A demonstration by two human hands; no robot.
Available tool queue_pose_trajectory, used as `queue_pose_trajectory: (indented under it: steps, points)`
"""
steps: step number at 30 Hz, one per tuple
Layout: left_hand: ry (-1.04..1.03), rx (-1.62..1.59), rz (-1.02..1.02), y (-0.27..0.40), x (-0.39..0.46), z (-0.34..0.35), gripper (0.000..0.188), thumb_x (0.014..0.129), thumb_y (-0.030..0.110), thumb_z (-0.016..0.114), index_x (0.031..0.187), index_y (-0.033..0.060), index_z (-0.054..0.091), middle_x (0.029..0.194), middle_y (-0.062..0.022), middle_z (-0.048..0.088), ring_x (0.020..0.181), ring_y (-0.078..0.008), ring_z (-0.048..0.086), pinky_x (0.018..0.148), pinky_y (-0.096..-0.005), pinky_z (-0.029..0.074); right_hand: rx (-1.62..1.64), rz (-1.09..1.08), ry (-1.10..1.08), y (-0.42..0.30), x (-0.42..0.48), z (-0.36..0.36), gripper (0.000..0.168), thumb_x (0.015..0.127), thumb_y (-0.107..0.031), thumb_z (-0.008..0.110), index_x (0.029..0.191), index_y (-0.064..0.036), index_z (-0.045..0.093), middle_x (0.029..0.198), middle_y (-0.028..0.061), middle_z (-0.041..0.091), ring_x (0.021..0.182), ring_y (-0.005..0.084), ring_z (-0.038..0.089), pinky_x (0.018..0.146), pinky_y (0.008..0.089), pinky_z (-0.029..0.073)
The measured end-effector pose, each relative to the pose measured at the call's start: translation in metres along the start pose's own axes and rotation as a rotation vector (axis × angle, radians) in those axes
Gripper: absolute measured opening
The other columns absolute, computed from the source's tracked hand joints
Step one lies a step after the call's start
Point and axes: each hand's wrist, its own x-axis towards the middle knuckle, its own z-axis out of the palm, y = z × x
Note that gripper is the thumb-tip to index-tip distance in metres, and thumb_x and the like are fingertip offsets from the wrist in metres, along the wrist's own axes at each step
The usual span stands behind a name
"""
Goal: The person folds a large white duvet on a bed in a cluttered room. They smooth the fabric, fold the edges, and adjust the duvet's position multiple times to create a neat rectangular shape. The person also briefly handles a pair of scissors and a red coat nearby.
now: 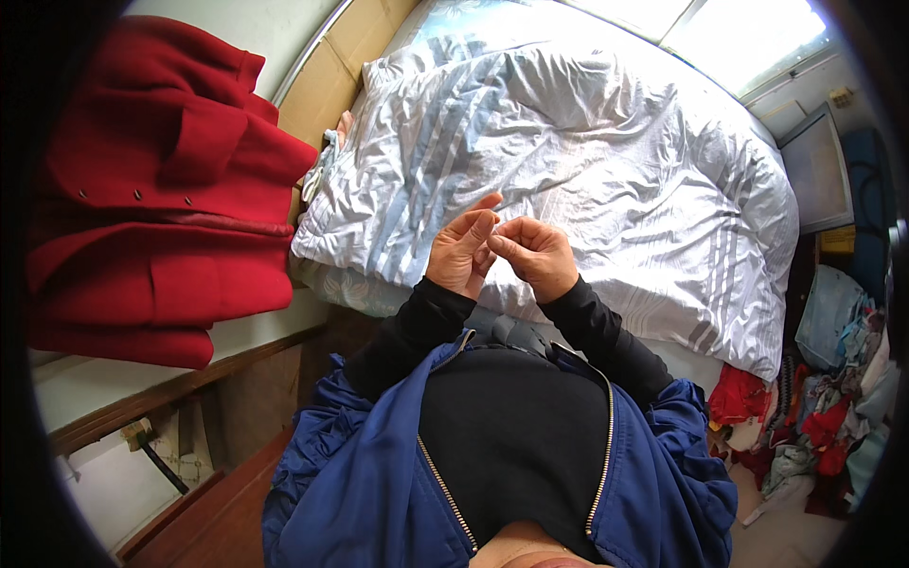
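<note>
Both my hands are raised in front of my chest, their fingertips meeting above the bed. My left hand (463,248) has its index finger stretched out and its thumb up. My right hand (537,257) has thumb and index finger pinched together beside the left fingertips. Whether something very small or thin sits between the fingers cannot be told. Behind them a rumpled white and grey striped quilt (611,177) covers the bed. To the left, a red coat (177,277) with dark buttons lies spread out on a pale surface.
A cardboard panel (328,85) stands along the bed's left side. At right, a heap of mixed clothes (817,426) lies low beside the bed, below a flat grey-faced panel (820,174). A window (746,42) is at the upper right. A wooden ledge (177,394) runs below the coat.
</note>
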Motion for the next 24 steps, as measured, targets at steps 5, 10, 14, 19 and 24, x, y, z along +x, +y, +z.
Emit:
queue_pose_trajectory:
  steps: [5, 10, 14, 19, 24]
  points:
    - [0.018, 0.009, 0.004, 0.002, -0.004, 0.003, 0.020, 0.077, 0.014, 0.054, 0.092, 0.0017, 0.054, 0.074, 0.0001, 0.053, 0.043, -0.0014, 0.036, 0.039, -0.0158, 0.029, 0.082, 0.059, 0.051, 0.005, -0.001, -0.018, 0.012, 0.076, -0.012, 0.055, 0.078, -0.001, 0.054, 0.054, -0.0041, 0.047, 0.041, 0.0002, 0.033, 0.036, 0.0144, 0.022]
    - [0.129, 0.205, 0.175, 0.012, -0.007, -0.003, 0.013, 0.078, 0.013, 0.052, 0.083, 0.0009, 0.053, 0.083, -0.0034, 0.052, 0.044, -0.0029, 0.035, 0.041, -0.0166, 0.028, 0.042, 0.047, 0.069, -0.006, -0.002, -0.019, 0.009, 0.076, -0.007, 0.053, 0.076, 0.002, 0.053, 0.050, -0.0040, 0.041, 0.038, 0.0015, 0.028, 0.035, 0.0163, 0.019]
    - [-0.516, 0.424, 0.399, 0.047, -0.059, 0.043, 0.011, 0.077, 0.006, 0.050, 0.081, -0.0002, 0.057, 0.069, -0.0034, 0.051, 0.059, -0.0093, 0.049, 0.047, -0.0197, 0.036, 0.059, 0.032, 0.056, -0.015, -0.011, -0.031, 0.009, 0.073, -0.009, 0.057, 0.074, 0.000, 0.054, 0.053, -0.0033, 0.046, 0.040, 0.0005, 0.032, 0.036, 0.0147, 0.022]
    - [-1.303, 0.458, 0.435, 0.079, -0.094, 0.104, 0.016, 0.077, 0.001, 0.046, 0.087, -0.0025, 0.059, 0.082, -0.0177, 0.054, 0.047, -0.0144, 0.045, 0.040, -0.0224, 0.033, -0.030, -0.004, 0.011, -0.033, -0.017, -0.018, 0.009, 0.073, -0.008, 0.057, 0.070, 0.000, 0.053, 0.053, -0.0031, 0.046, 0.041, 0.0007, 0.032, 0.037, 0.0154, 0.022]
    - [-0.747, 1.309, 0.650, 0.082, -0.062, 0.067, 0.021, 0.066, 0.006, 0.060, 0.087, 0.0033, 0.059, 0.071, -0.0060, 0.050, 0.053, -0.0151, 0.047, 0.045, -0.0228, 0.037, -0.203, -0.021, -0.014, -0.041, -0.022, -0.016, 0.011, 0.073, -0.009, 0.057, 0.071, 0.001, 0.054, 0.058, -0.0020, 0.050, 0.053, 0.0027, 0.041, 0.047, 0.0162, 0.032]
